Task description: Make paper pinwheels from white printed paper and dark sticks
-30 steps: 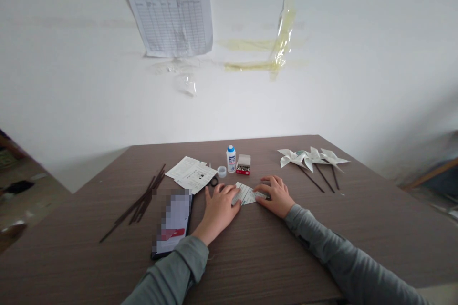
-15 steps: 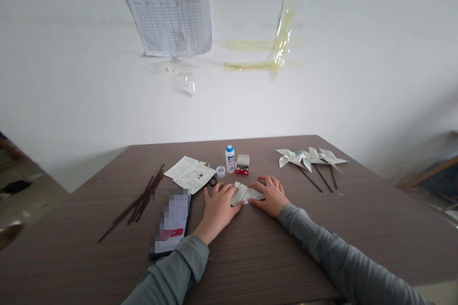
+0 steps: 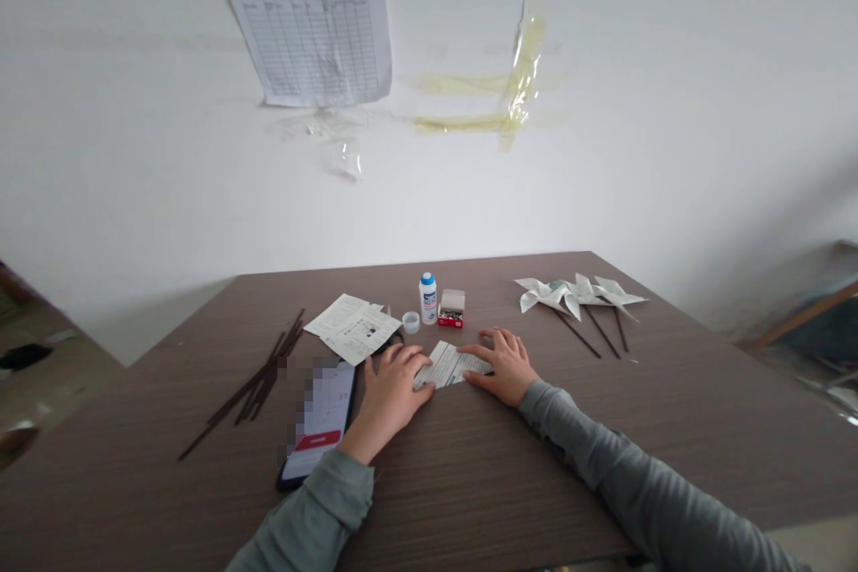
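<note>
A small piece of printed paper (image 3: pixel 446 365) lies on the table between my two hands. A crease or edge runs across it. My left hand (image 3: pixel 392 386) rests at its left side, fingers spread and thumb apart, with the fingertips touching the paper. On the right side, my right hand (image 3: pixel 504 366) lies with its fingers spread, thumb and index fingertip on the paper. Just behind it stand a white bottle with a blue cap (image 3: pixel 427 298), a small open red box of metal bits (image 3: pixel 451 310) and a clear round cap (image 3: pixel 411 322).
More printed sheets (image 3: pixel 353 328) lie left of the bottle, partly over a dark object. A phone (image 3: pixel 320 424) lies beside my left forearm, near several dark thin sticks (image 3: pixel 258 380). Paper pinwheels on sticks (image 3: pixel 580 295) lie at the back right. The wall (image 3: pixel 442 206) rises behind the table.
My left hand has moved slightly left, and more of the printed paper shows between the hands. My right hand stays nearly in place. The whole view has shifted a little.
</note>
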Demonstrator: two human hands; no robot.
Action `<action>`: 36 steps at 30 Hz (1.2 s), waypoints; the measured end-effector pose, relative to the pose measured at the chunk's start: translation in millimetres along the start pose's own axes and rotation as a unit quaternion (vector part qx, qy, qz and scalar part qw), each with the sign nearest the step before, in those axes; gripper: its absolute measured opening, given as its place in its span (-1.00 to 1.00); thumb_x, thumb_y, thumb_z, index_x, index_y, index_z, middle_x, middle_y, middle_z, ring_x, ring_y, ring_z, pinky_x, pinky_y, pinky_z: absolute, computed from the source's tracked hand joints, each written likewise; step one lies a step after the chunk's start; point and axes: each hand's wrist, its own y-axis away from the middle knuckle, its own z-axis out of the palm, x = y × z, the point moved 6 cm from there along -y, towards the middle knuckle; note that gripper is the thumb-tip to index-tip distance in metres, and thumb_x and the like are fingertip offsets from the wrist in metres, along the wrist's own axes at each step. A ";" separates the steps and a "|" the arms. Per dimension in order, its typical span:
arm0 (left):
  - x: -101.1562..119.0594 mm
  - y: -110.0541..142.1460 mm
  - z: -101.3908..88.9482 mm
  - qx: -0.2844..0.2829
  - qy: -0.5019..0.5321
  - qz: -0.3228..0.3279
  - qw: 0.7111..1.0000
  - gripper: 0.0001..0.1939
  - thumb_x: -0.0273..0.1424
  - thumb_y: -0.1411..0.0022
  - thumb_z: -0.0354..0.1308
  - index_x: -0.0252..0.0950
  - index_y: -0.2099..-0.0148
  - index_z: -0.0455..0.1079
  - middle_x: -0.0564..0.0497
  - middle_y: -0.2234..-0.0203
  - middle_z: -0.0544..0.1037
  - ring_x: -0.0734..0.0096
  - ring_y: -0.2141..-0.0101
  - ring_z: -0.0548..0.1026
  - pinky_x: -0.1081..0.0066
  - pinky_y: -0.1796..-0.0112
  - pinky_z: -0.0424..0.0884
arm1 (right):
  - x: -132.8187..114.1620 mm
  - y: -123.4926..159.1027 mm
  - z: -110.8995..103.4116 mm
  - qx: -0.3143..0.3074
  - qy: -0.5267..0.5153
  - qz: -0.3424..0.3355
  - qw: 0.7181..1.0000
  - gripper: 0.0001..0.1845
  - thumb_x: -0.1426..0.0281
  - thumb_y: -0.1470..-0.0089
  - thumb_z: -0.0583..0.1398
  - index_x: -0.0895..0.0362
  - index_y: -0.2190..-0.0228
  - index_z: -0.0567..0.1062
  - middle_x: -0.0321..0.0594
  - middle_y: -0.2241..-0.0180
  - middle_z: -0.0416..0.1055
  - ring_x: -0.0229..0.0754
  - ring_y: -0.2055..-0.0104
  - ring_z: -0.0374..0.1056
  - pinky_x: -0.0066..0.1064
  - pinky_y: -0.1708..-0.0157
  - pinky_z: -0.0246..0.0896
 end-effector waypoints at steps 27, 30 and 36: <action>-44.5 24.9 -10.5 0.053 -0.036 -0.013 0.998 -0.45 -0.48 -0.61 0.39 0.16 -0.44 0.86 -0.07 -0.73 0.60 -0.38 -0.73 0.46 -0.54 -0.70 0.36 | -0.2 0.5 1.8 -0.015 0.019 -0.009 1.000 -0.43 -0.05 -0.56 0.46 -0.48 -0.49 0.78 -0.18 -0.71 0.51 0.52 -0.84 0.19 0.51 -0.83 0.05; -50.9 24.0 -13.3 0.052 -0.028 -0.022 0.998 -0.47 -0.45 -0.60 0.43 0.11 -0.46 0.85 -0.12 -0.73 0.60 -0.42 -0.74 0.46 -0.51 -0.69 0.37 | 2.0 -0.5 2.3 -0.014 0.016 -0.008 1.000 -0.43 -0.07 -0.53 0.48 -0.49 -0.48 0.80 -0.17 -0.70 0.52 0.53 -0.82 0.22 0.50 -0.83 0.05; -37.9 17.2 -17.4 0.062 0.031 0.017 0.997 -0.43 -0.55 -0.61 0.38 0.14 -0.43 0.87 -0.05 -0.69 0.66 -0.26 -0.74 0.47 -0.46 -0.72 0.36 | 0.0 0.2 2.8 -0.008 0.017 -0.007 1.000 -0.45 0.01 -0.55 0.50 -0.44 -0.47 0.81 -0.14 -0.71 0.52 0.50 -0.82 0.25 0.51 -0.84 0.08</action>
